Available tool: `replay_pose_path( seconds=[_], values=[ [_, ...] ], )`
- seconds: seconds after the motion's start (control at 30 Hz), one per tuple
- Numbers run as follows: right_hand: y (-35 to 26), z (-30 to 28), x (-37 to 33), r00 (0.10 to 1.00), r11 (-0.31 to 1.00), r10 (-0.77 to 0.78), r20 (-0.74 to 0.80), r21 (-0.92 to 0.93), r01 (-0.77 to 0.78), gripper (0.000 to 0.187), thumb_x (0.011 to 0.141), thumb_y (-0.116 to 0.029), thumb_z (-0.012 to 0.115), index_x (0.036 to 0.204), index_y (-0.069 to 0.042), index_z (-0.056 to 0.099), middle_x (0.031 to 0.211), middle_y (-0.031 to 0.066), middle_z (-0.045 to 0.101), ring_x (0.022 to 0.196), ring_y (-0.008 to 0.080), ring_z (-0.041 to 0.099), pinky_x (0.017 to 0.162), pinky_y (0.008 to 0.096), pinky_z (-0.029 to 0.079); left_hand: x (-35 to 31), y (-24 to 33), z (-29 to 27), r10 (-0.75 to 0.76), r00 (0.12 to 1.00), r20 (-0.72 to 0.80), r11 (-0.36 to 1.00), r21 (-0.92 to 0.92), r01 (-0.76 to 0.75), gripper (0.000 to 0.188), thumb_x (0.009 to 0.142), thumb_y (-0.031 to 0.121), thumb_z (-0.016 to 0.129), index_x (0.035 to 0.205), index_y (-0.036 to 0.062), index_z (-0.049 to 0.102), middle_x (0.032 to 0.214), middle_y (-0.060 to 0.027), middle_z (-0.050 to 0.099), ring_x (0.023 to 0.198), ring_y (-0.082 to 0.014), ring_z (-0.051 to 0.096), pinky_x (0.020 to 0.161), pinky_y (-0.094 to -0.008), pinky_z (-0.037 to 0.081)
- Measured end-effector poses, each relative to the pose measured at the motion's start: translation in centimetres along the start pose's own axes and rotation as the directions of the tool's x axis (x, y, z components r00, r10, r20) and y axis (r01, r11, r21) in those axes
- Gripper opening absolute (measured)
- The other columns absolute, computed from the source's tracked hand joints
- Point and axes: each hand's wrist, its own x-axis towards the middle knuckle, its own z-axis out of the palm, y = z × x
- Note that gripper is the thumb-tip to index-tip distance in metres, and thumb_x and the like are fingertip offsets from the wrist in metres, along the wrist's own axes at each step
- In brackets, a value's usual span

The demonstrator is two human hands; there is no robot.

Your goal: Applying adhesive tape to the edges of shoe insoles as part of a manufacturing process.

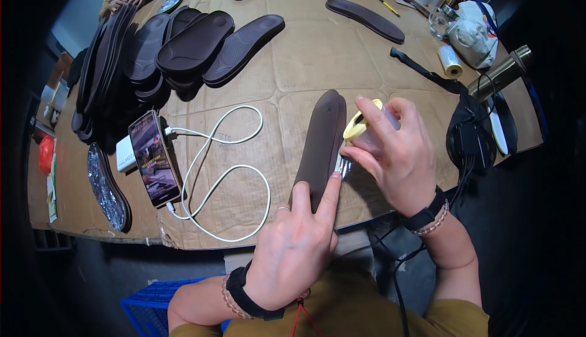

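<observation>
While the left hand (297,239), two fingers parted, touched a brown sole (317,142) on the table (284,154), the right hand (403,154) gripped one film roll (353,132).
One phone (155,161) and one white block (126,155) bore writing.

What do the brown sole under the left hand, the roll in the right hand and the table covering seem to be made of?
Brown sole: probably foam or rubber, matte, with smooth, rounded edges.
Roll: likely clear plastic film, glossy and translucent; its pale yellow end could be cardboard or plastic.
Table covering: apparently cardboard, dull tan, with visible creases.
</observation>
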Motion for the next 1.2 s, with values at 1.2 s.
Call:
replay_pose_path(
  seconds=[1.2],
  values=[
    [-1.1, 0.5, 0.7, 0.999, 0.993, -0.026, 0.021, -0.118, 0.028, 0.059, 0.08, -0.026, 0.085, 0.134, -0.017, 0.063, 0.113, 0.015, 0.058, 0.1, 0.0337, 0.061, 0.08, 0.044, 0.05, 1.7, -0.8, -1.0, -0.013, 0.997, 0.081, 0.992, -0.123, 0.023, 0.073, 0.084, 0.009, 0.068, 0.154, 0.0041, 0.047, 0.112, -0.0272, 0.056, 0.077, -0.0452, 0.069, 0.073, -0.0538, 0.059]
  ],
)
